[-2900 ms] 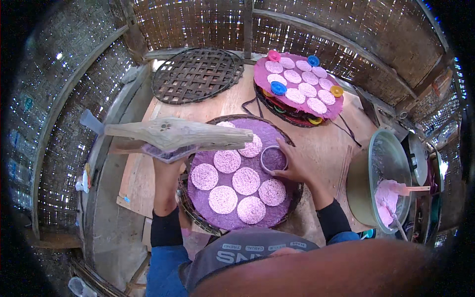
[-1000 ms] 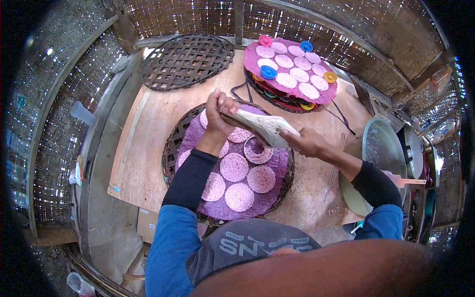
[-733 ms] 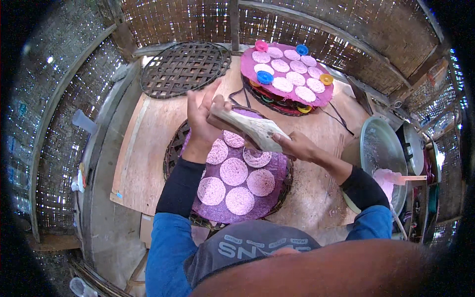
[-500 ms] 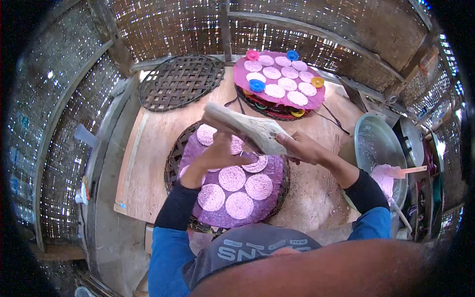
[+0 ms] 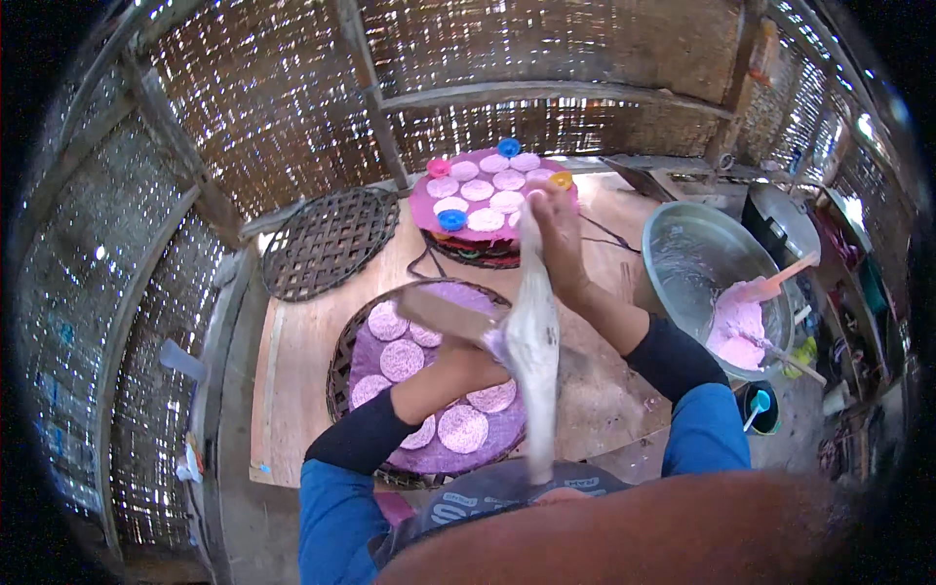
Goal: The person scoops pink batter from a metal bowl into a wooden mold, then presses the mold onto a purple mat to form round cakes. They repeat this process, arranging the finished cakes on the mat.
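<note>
My left hand is closed around a wooden block above the near tray. A long whitish cloth, blurred by motion, hangs upright beside the block's right end, with a bit of pink between them. Against the cloth's upper end, my right hand is raised with its fingers stretched out. Below, pink round patties lie on a purple cloth over a dark woven tray. My left forearm and the whitish cloth hide some of them.
Behind stands a stack topped by a pink cloth with more rounds and coloured plastic pieces. An open-weave tray lies at the far left. On the right, a large metal basin holds pink paste and a spatula.
The block has turned, and the whitish cloth has swung from lying across to hanging upright. My right hand has left its grip and risen with fingers straight. The head view has shifted right.
</note>
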Motion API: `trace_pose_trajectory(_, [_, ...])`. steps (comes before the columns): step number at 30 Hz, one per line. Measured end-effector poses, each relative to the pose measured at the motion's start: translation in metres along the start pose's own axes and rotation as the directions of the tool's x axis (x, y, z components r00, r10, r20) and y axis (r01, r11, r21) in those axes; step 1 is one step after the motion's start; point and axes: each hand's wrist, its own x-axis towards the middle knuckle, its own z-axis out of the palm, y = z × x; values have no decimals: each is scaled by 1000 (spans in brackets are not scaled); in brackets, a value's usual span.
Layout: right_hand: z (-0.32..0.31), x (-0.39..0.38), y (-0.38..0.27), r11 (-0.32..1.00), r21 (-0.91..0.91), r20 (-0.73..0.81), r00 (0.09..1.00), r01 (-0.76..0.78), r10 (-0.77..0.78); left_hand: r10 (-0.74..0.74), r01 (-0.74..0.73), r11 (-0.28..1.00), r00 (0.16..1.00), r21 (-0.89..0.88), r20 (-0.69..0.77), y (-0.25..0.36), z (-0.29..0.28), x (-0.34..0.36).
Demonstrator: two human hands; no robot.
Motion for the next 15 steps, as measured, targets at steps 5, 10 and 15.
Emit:
trace_pose_trajectory(5, [-25, -28, -52, 939, -340, 354, 919, -45, 172, -54, 54, 999, 992, 6, 114, 4, -49, 14])
trace_pose_trajectory(10, [-39, -67, -105, 876, -454, 490, 867, 164, 92, -12, 66, 982, 958, -179, 286, 26, -70, 16])
trace_pose_trajectory(15, [-104, -77, -146, 583, -653, 503, 852, 484, -144, -3, 128, 917, 949, -377, 315, 21, -61, 14])
